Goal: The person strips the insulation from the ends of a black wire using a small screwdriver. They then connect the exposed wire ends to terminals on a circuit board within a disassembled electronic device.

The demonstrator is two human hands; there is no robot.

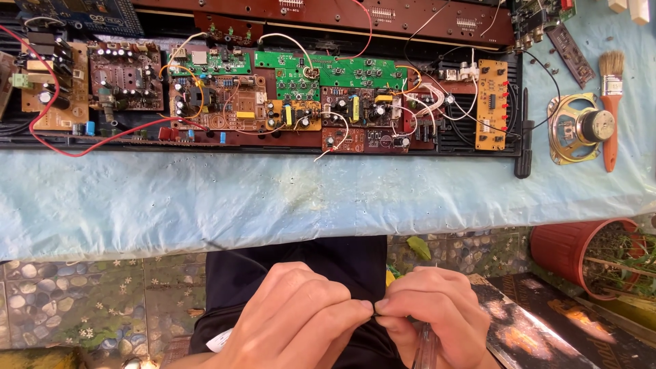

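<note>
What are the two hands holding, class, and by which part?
The left hand and right hand pinch something tiny and dark between their fingertips; what it is cannot be told.

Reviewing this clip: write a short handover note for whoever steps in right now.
Left hand and right hand: fingertips pinched together over the lap on a tiny dark piece, too small to identify.
A clear-handled tool sits under the right hand.
The circuit boards lie untouched in the black tray on the blue-covered table, with a speaker and brush at the right.
</note>
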